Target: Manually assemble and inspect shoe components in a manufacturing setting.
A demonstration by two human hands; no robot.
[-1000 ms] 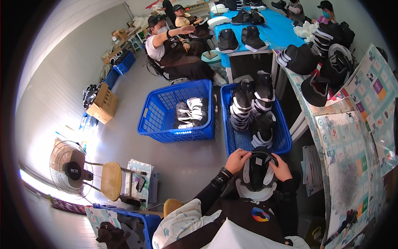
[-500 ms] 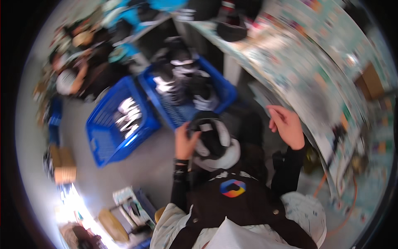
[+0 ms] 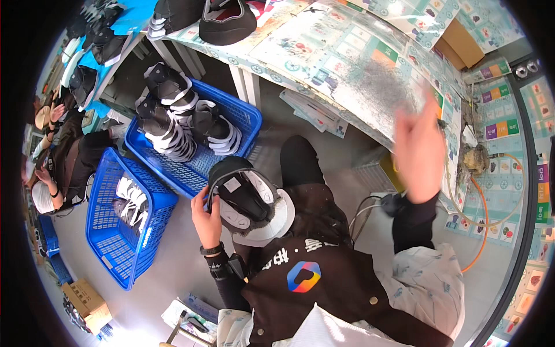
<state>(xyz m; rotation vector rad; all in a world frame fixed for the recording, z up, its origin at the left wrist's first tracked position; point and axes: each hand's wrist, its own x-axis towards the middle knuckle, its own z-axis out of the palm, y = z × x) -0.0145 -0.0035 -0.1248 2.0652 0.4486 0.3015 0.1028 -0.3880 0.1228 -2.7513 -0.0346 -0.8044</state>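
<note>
Head view: right hand (image 3: 419,147) motion-blurred.

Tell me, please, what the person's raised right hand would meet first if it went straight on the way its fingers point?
Probably the paper-covered table. The right hand is blurred, fingers pointing up and away over the tabletop's near edge; nothing shows between them, though depth is unclear.

A small white rectangular label (image 3: 232,184) sits inside the black shoe upper. Two brown cardboard boxes: one (image 3: 461,41) on the table's far right, another (image 3: 87,301) on the floor lower left. Colourful printed sheets (image 3: 324,55) cover the tabletop.
</note>
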